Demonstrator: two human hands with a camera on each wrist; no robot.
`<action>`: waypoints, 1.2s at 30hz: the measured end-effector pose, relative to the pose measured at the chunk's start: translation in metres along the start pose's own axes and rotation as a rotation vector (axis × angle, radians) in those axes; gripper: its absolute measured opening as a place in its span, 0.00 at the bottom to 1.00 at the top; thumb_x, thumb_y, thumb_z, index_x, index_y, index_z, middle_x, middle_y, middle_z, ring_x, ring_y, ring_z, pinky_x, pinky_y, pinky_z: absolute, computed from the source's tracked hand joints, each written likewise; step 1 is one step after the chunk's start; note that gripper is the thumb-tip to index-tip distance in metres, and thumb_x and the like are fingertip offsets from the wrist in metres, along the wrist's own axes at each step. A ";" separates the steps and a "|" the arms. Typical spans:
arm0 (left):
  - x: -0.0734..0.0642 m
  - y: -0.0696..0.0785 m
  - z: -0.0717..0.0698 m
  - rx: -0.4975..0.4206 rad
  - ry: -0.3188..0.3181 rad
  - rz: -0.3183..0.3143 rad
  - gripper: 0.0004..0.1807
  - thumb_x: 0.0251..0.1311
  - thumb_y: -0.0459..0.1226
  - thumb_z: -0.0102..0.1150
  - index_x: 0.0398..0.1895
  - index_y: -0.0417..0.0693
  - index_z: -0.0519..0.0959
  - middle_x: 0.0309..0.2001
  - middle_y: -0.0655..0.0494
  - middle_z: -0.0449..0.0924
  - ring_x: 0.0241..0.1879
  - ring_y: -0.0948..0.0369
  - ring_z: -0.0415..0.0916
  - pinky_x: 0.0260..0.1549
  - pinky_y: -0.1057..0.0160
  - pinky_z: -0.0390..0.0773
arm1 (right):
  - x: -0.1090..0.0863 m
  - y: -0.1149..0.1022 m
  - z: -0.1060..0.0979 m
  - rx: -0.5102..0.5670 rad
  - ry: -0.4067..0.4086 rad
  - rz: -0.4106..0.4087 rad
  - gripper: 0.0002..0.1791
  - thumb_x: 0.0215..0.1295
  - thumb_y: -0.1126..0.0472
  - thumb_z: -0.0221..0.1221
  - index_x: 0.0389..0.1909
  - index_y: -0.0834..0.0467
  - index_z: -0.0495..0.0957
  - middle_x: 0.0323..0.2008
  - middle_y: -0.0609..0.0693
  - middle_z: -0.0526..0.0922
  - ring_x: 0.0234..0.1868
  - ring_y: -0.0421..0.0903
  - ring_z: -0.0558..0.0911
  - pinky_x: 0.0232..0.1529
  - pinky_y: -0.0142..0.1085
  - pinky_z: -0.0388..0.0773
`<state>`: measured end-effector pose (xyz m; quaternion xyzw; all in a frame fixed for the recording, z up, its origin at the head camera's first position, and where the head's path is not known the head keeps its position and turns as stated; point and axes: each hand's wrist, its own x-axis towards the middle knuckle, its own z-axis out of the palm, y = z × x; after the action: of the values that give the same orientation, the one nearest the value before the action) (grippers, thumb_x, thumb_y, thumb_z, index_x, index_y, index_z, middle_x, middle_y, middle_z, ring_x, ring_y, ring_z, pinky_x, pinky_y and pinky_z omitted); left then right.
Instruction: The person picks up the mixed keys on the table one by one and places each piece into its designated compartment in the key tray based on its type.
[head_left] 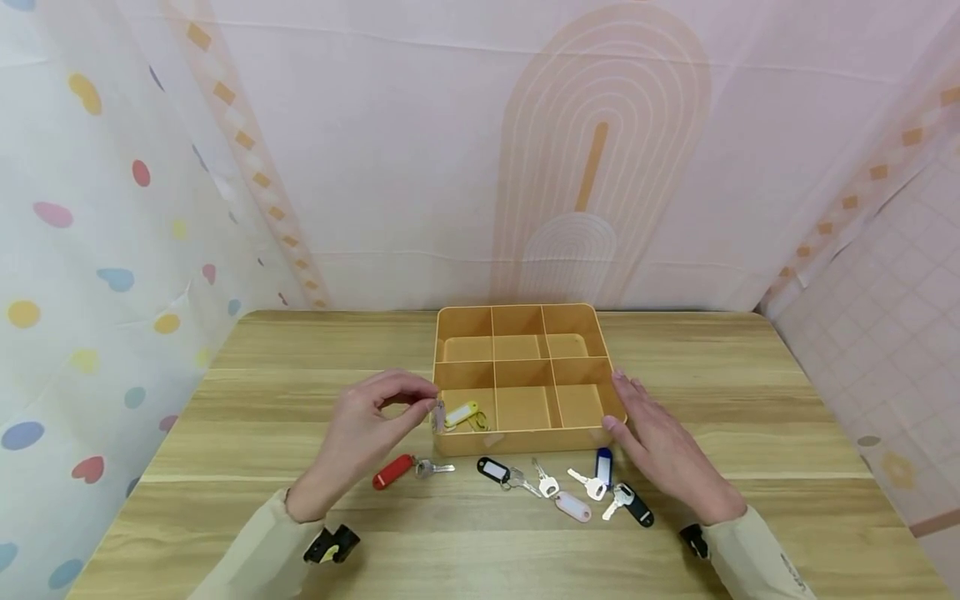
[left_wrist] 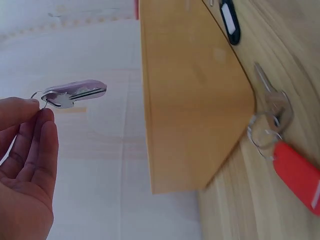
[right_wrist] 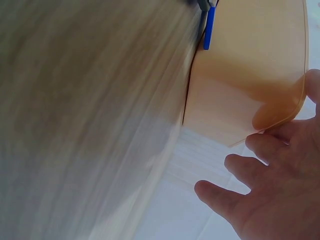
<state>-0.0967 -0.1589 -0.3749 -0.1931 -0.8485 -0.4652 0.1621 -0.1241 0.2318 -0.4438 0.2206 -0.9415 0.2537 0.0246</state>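
In the head view my left hand (head_left: pixel 371 429) is at the front left corner of a tan box (head_left: pixel 525 442) divided into compartments. Its thumb and fingertips pinch the ring of a key with a pale purple tag (left_wrist: pixel 82 90), which hangs at the box's left rim. Inside the front left compartment lies a yellow key tag (head_left: pixel 461 413) with its ring. My right hand (head_left: pixel 667 450) touches the box's front right corner, its fingers extended along the side and the thumb at the front rim.
On the wooden table (head_left: pixel 712 375) before the box lie tagged keys: a red tag (head_left: pixel 393 472), a black tag (head_left: pixel 493 469), a pink tag (head_left: pixel 573 507), a blue tag (head_left: pixel 603 467) and another black tag (head_left: pixel 639 508). A patterned curtain (head_left: pixel 412 150) hangs behind.
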 end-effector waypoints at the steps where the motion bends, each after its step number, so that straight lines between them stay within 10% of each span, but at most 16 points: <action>1: 0.001 0.001 0.002 -0.005 -0.001 -0.003 0.11 0.59 0.25 0.72 0.39 0.49 0.89 0.40 0.64 0.88 0.38 0.66 0.84 0.40 0.69 0.85 | 0.000 0.000 0.000 0.000 0.000 0.000 0.39 0.84 0.44 0.45 0.83 0.62 0.47 0.80 0.62 0.53 0.79 0.65 0.54 0.75 0.62 0.56; 36: 0.041 0.001 0.086 -0.117 -0.112 0.004 0.06 0.61 0.27 0.70 0.40 0.44 0.88 0.39 0.57 0.87 0.38 0.61 0.86 0.40 0.61 0.87 | 0.003 -0.002 0.003 -0.001 -0.002 0.001 0.38 0.84 0.45 0.45 0.83 0.61 0.47 0.80 0.62 0.53 0.79 0.65 0.55 0.75 0.62 0.56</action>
<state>-0.1399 -0.0779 -0.3994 -0.2296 -0.8273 -0.5020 0.1037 -0.1254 0.2279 -0.4448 0.2204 -0.9417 0.2532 0.0238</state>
